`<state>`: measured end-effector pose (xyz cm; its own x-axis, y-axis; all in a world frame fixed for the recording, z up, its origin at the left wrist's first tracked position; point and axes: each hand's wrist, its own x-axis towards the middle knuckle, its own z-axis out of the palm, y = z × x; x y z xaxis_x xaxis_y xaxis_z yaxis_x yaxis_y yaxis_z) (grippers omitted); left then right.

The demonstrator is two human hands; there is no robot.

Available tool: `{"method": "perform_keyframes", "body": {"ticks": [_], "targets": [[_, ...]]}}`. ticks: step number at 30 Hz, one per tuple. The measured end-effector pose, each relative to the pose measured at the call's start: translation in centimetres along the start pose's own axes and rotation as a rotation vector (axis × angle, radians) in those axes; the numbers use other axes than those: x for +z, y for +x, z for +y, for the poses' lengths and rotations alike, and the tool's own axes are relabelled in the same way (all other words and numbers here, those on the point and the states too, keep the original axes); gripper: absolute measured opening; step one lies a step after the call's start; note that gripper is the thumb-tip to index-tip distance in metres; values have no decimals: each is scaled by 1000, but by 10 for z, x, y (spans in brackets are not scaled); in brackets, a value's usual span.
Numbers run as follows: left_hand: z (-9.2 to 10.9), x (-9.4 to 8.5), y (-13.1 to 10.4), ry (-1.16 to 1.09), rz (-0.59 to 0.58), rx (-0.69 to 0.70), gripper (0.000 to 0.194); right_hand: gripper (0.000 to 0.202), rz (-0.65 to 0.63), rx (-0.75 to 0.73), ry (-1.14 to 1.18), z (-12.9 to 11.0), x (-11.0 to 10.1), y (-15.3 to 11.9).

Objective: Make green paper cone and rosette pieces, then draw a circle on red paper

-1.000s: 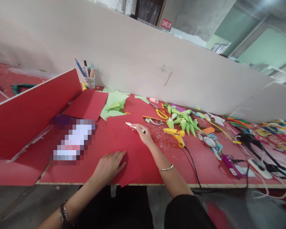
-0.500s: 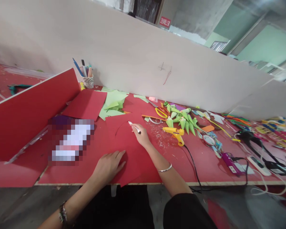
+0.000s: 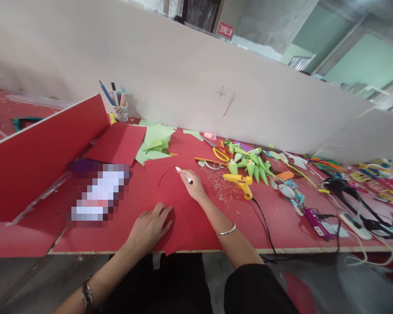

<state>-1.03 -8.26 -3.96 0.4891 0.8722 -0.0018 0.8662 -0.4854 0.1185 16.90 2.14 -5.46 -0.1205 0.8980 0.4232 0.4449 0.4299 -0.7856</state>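
Observation:
A sheet of red paper [image 3: 180, 213] lies at the front of the red table, and a dark curved line runs across its upper left part. My right hand [image 3: 194, 186] is closed around a white marker [image 3: 186, 176] with a black end, its tip at the upper end of that curve. Flat on the left side of the sheet rests my left hand [image 3: 150, 226], fingers outstretched, holding nothing. Just right of the sheet lies a yellow glue gun [image 3: 240, 183] with a black cord.
A blurred-out phone-like screen [image 3: 98, 192] lies left, beside an upright red board [image 3: 49, 161]. Behind are a pen cup [image 3: 120, 112] and green paper scraps [image 3: 155, 141]. Yellow-handled scissors [image 3: 221, 155], green paper cones [image 3: 249, 163] and a purple power strip [image 3: 317, 224] lie right.
The marker's tip has shifted very slightly to the left, near the top of the curve. My left hand keeps its place on the paper, its fingers slightly shifted.

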Motion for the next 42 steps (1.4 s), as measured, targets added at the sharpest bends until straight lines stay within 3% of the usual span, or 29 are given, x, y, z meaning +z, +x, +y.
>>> {"method": "perform_keyframes", "body": {"ticks": [3, 7, 10, 13, 17, 20, 23, 26, 29, 33, 35, 39, 42], "targets": [[1, 3, -1, 87, 21, -6, 38, 24, 108, 23, -30, 2, -10, 3], [11, 2, -4, 216, -81, -7, 41, 24, 199, 43, -72, -14, -31, -7], [27, 0, -5, 290, -135, -36, 45, 27, 83, 112, -124, -35, -40, -32], [49, -5, -6, 297, -125, -32, 45, 24, -30, 123, -311, -51, -34, -65], [66, -21, -7, 171, -117, 126, 35, 30, -146, 130, -490, -53, -26, -97], [56, -37, -10, 70, -137, 186, 32, 28, -224, 126, -532, -45, -37, -107], [24, -46, -8, 91, -54, 56, 34, 29, -311, 95, -434, -38, -62, -107], [-13, -40, -1, 178, 48, -15, 39, 24, -334, 127, -206, -35, -84, -102], [-38, -23, 4, 247, 20, -23, 42, 19, -239, 209, -23, -31, -94, -94], [-45, -7, 3, 314, -60, 29, 43, 25, 11, 256, 217, -25, -82, -84], [-44, -5, 1, 304, -61, 37, 44, 27, 72, 309, 365, -24, -68, -80], [-41, -7, -2, 244, -17, 27, 45, 29, -87, 432, 560, -29, -40, -74], [-40, -8, -2, 199, 15, 8, 45, 27, -187, 421, 553, -35, -32, -72]]}}
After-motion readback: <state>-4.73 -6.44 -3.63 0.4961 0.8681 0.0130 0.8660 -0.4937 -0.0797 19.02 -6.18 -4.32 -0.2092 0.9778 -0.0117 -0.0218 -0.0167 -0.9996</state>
